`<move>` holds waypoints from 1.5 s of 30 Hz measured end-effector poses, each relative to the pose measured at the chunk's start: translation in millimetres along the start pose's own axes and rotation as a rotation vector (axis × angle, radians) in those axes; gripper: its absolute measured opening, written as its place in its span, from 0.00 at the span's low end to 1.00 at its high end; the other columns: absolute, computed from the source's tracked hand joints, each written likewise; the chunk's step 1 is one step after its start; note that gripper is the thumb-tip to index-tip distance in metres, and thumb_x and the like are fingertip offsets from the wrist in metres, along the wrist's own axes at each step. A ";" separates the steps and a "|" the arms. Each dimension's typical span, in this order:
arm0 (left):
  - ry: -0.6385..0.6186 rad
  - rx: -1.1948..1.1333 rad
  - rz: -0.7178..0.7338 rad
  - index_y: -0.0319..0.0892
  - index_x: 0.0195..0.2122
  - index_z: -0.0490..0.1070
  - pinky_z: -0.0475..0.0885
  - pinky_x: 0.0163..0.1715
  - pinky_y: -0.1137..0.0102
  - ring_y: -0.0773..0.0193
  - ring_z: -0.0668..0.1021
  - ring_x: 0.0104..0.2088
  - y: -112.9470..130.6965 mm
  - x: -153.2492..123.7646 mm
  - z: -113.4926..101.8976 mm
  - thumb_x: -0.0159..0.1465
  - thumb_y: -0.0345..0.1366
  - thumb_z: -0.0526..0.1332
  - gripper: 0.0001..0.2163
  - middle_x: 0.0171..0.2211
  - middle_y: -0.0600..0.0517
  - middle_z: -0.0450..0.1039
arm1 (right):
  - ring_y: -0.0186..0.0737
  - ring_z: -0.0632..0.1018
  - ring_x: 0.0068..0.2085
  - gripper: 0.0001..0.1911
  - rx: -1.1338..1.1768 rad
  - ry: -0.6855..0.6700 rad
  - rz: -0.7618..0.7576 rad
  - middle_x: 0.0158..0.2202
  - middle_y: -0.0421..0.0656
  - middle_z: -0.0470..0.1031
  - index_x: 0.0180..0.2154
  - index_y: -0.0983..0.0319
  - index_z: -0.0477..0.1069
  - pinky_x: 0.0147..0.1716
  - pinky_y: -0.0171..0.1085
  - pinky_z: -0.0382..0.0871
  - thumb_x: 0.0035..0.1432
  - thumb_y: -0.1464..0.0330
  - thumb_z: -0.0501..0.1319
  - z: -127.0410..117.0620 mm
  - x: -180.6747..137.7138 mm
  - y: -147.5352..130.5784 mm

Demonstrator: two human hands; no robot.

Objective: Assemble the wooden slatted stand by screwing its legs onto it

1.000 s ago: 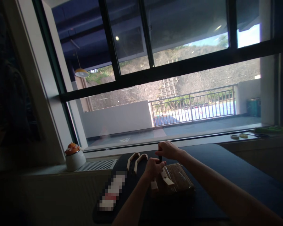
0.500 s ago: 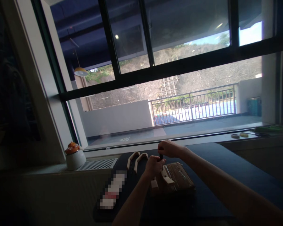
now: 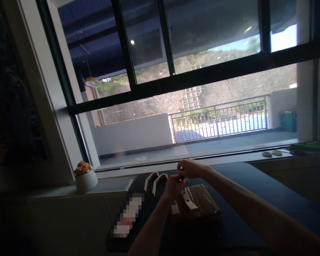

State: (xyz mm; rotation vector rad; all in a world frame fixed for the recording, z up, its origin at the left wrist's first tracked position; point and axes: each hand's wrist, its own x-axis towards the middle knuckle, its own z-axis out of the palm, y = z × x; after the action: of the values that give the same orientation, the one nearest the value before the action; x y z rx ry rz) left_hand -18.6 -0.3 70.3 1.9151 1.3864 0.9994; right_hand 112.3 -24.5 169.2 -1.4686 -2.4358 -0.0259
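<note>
My left hand [image 3: 172, 187] is closed around the top of a pale curved wooden piece [image 3: 175, 208] whose lower end rests on the dark table [image 3: 256, 185]. My right hand [image 3: 190, 168] sits just above and behind it, fingers closed on a small dark tool [image 3: 181, 176] that points down between both hands. A second pale wooden piece [image 3: 188, 200] lies on a brown wooden block [image 3: 204, 205] right beside my left hand. Two more curved wooden pieces [image 3: 154, 180] lie on the table to the left.
A white pot with an orange lid [image 3: 83, 177] stands on the sill at left, next to a vent grille [image 3: 110, 186]. A blurred white and red object [image 3: 128, 216] lies near the table's left edge. Tape rolls [image 3: 271, 154] rest on the far right sill.
Both hands stay at the same spot on the wooden piece with only slight shifts. The view has drifted a little.
</note>
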 end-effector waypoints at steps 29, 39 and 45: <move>-0.227 0.354 0.040 0.45 0.39 0.77 0.65 0.30 0.72 0.60 0.76 0.32 -2.8 -36.3 -13.4 0.53 0.47 0.61 0.16 0.30 0.51 0.77 | 0.39 0.76 0.34 0.13 0.011 0.040 -0.006 0.35 0.45 0.78 0.39 0.61 0.76 0.29 0.32 0.61 0.55 0.64 0.58 3.9 -3.9 -2.1; -0.278 0.346 0.026 0.45 0.46 0.74 0.66 0.33 0.71 0.59 0.76 0.34 -3.5 -36.2 -15.4 0.55 0.48 0.60 0.20 0.33 0.51 0.77 | 0.38 0.76 0.35 0.12 0.018 0.060 -0.049 0.35 0.45 0.78 0.38 0.63 0.76 0.30 0.31 0.61 0.57 0.67 0.56 11.7 -1.2 5.9; -0.291 0.360 0.021 0.46 0.44 0.75 0.66 0.31 0.70 0.57 0.76 0.34 -4.3 -35.3 -15.7 0.55 0.49 0.59 0.19 0.31 0.51 0.77 | 0.40 0.76 0.33 0.12 -0.033 0.098 0.004 0.33 0.48 0.78 0.36 0.65 0.75 0.28 0.32 0.60 0.59 0.65 0.56 14.9 -5.7 5.1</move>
State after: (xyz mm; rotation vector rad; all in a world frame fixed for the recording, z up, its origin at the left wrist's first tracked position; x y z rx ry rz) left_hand -40.3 -32.4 67.2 2.2309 1.4452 0.4731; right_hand 115.6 -24.5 152.8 -1.4507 -2.3654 -0.1344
